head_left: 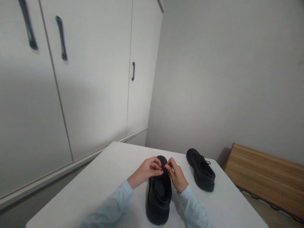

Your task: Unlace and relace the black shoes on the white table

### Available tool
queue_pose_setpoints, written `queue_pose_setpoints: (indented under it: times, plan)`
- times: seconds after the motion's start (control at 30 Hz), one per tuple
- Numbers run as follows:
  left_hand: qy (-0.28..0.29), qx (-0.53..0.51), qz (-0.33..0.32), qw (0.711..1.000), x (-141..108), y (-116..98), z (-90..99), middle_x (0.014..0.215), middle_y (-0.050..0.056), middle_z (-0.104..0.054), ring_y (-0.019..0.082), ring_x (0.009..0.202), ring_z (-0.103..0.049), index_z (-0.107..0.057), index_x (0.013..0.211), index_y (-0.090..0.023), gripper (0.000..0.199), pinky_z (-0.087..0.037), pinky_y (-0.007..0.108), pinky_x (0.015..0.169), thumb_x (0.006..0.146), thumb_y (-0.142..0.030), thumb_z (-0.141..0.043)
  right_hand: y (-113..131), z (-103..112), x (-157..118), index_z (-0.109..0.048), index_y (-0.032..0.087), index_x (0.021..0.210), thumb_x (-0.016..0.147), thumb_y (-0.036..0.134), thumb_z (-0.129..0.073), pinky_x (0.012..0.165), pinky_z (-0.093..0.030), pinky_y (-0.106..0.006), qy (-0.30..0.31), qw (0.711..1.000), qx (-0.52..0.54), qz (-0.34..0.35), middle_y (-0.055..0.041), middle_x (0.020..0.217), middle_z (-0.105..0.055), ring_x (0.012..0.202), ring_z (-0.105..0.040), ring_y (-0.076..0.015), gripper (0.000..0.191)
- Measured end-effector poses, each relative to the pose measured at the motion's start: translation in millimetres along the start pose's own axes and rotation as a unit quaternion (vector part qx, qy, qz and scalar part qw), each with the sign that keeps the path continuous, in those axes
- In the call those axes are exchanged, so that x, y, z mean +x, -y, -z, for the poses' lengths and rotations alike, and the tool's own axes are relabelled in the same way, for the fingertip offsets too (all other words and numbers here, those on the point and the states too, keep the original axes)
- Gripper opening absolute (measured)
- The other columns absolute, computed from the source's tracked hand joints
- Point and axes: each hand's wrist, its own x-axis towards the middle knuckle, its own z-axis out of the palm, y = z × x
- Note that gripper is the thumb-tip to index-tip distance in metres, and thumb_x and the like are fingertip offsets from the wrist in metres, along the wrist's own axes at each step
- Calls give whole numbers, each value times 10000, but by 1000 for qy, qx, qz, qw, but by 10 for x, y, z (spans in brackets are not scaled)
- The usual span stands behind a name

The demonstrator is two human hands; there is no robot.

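A black lace-up shoe stands on the white table, its toe pointing away from me and its heel nearest. Over its lacing, my left hand comes in from the left with fingers pinched together. My right hand meets it from the other side, also in a pinch. Dark shoelace seems to be between the fingertips of both hands, though the fingers cover most of it. The front of the shoe is partly hidden behind my hands.
Another black shoe, with its lace tied, stands at the right of the white table. Behind are white cabinet doors with dark handles and a grey wall. A wood-grain board stands to the right beyond the table's edge.
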Motion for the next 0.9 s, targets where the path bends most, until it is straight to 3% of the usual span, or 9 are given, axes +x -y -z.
queue_pose_setpoints:
  times: [0.4, 0.63, 0.77, 0.9]
  plan:
    - [-72, 161, -103, 979, 3, 114, -153, 743, 22, -651, 149, 724, -624, -541, 806, -150, 266, -451, 241, 649, 617, -152, -729, 23, -8, 4, -512, 190, 696, 839, 266, -515, 611, -403, -247, -47, 998, 33, 13, 12, 636, -557, 631, -539, -147, 162]
    - [-62, 189, -124, 972, 7, 108, -181, 748, 1, -609, 135, 744, -599, -522, 820, -158, 228, -458, 263, 736, 644, -100, -653, -30, 23, 5, -617, 180, 713, 837, 235, -540, 600, -390, -241, -83, 987, -111, 85, -12, 700, -511, 659, -510, -144, 156]
    - [-78, 230, -141, 960, -1, 86, -200, 733, -12, -567, 121, 702, -562, -506, 791, -163, 199, -433, 228, 665, 640, -78, -603, -113, 53, 8, -638, 191, 768, 856, 241, -510, 580, -374, -243, -93, 965, -204, 134, -8, 728, -435, 635, -470, -136, 164]
    - [-100, 284, -163, 940, -7, 84, -203, 748, -6, -565, 123, 696, -538, -526, 796, -170, 193, -417, 217, 639, 635, -70, -563, -87, 62, 8, -594, 191, 784, 880, 232, -466, 650, -404, -247, -72, 976, -160, 132, -29, 795, -497, 721, -515, -149, 165]
